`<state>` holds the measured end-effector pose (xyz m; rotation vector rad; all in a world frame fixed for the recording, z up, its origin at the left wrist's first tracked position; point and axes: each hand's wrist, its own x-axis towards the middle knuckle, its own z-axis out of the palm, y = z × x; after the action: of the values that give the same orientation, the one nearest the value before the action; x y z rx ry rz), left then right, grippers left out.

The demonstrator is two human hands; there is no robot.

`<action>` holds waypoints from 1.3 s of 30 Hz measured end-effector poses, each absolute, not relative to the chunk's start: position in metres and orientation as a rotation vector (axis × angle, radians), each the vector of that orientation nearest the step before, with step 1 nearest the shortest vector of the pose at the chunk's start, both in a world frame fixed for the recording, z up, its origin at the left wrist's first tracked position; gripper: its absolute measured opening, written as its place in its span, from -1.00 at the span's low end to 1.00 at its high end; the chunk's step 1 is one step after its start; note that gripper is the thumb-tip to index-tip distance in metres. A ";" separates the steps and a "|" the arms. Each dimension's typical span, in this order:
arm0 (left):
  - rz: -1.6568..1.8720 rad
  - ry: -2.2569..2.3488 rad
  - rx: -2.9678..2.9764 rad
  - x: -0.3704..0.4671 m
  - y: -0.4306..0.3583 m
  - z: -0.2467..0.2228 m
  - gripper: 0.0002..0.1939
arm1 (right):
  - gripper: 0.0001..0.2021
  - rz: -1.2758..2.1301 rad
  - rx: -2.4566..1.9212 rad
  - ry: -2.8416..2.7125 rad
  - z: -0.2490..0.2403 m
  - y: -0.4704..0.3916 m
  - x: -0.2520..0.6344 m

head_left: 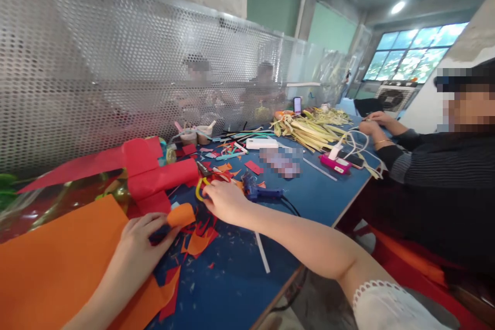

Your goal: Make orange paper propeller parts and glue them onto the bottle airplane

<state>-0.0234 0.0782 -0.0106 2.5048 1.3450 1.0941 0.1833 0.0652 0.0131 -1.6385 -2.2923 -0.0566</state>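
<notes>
My left hand pinches a curled orange felt-like piece between thumb and fingers, just above the blue tabletop. At its right, my right hand is closed on the yellow handle of a pair of scissors, whose dark blades point away over red scraps. Part of the handle is hidden behind my fingers. Under my left forearm lies a large orange sheet. Red rolled and folded sheets rest beyond my left hand. Orange and red offcuts are scattered between my hands.
A blue glue gun with a black cord lies beyond my right wrist. Farther along are a white box, a pink power strip and a pile of pale husks. A person sits at right. A perforated screen borders the table.
</notes>
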 end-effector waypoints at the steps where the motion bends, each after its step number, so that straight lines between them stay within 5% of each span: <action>1: 1.063 1.299 2.507 -0.023 0.076 -0.009 -0.72 | -0.84 -0.053 -1.622 -2.280 0.011 0.065 0.184; 12: 0.799 1.203 2.573 -0.027 0.068 -0.006 -0.72 | -0.87 0.051 -1.487 -2.316 0.010 0.049 0.177; 22: 0.955 1.623 2.349 -0.052 0.102 0.059 -0.71 | -0.84 0.086 -1.558 -2.243 0.010 0.059 0.186; 31: 0.836 1.862 2.177 -0.065 0.159 0.062 -0.32 | -0.86 0.116 -1.551 -2.254 0.015 0.050 0.183; 39: 0.712 1.629 2.152 -0.072 0.160 0.057 -0.04 | -0.87 -0.006 -1.720 -2.179 0.032 0.057 0.196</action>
<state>-0.0724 0.1596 0.0571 2.1522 1.6288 0.7115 0.1959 0.0570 0.0315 -1.7205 -2.1795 -0.0061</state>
